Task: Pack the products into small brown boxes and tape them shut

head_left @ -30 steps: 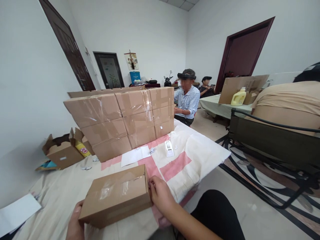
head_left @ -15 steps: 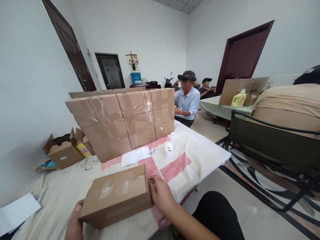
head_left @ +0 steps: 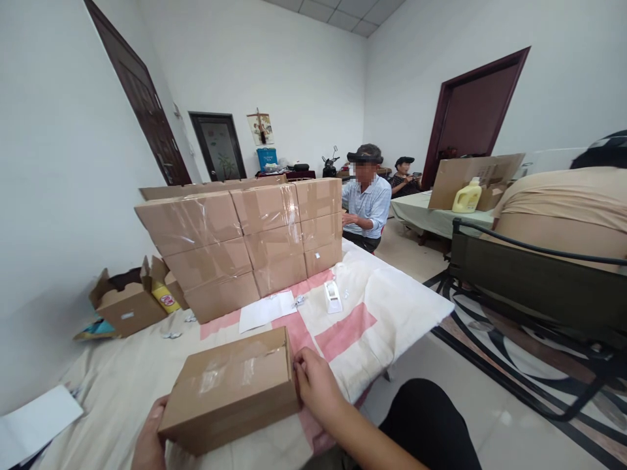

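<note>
A closed cardboard box (head_left: 232,385) lies on the cloth-covered table in front of me, with strips of clear tape across its top. My left hand (head_left: 151,434) grips its left end, thumb along the upper edge and the other fingers mostly hidden. At the right end, my right hand (head_left: 313,382) has thumb and fingertips pinched together against the box's end face. Whatever lies between those fingertips is too small or hidden to make out. Beyond the box are a sheet of white paper (head_left: 267,311) and a white tape dispenser (head_left: 333,297).
A wall of stacked, taped cardboard boxes (head_left: 245,248) stands across the table's far side. Left of it sits an open carton (head_left: 130,310). More white paper (head_left: 39,418) lies at the near left. A co-worker (head_left: 367,196) sits behind the stack; a folding chair (head_left: 533,281) stands right.
The view has shifted slightly, so everything sits a little lower in the picture. Both hands keep their places at the two ends of the box.
</note>
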`<control>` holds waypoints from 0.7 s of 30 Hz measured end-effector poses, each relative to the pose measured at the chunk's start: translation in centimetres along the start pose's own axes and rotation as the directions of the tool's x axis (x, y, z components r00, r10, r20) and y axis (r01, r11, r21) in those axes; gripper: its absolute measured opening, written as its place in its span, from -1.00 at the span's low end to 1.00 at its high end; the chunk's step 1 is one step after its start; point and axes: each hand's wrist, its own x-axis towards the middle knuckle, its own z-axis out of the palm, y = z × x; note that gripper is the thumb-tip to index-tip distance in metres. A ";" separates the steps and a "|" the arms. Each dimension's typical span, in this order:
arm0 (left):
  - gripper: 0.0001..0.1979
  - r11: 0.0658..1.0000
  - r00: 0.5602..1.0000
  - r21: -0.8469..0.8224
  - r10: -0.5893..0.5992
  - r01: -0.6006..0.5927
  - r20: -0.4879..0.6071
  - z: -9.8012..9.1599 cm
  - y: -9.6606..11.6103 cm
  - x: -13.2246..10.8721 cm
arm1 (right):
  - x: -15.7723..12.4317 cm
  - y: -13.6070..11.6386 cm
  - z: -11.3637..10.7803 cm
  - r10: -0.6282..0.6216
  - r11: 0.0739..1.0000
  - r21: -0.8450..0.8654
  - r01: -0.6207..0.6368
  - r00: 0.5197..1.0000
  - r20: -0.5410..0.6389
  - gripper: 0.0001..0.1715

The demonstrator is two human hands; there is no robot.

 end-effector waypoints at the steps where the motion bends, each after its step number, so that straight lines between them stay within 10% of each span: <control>1: -0.43 1.000 1.000 0.002 -0.008 0.008 -0.004 -0.1 -0.2 0.2 | 0.0 0.0 0.0 0.008 1.000 0.009 -0.008 1.000 0.002 -0.82; 21: -0.46 0.995 0.995 -0.002 -0.098 0.098 0.014 -0.8 -0.8 1.5 | 0.4 0.2 -0.7 -0.043 0.998 -0.044 0.045 0.998 0.045 -0.76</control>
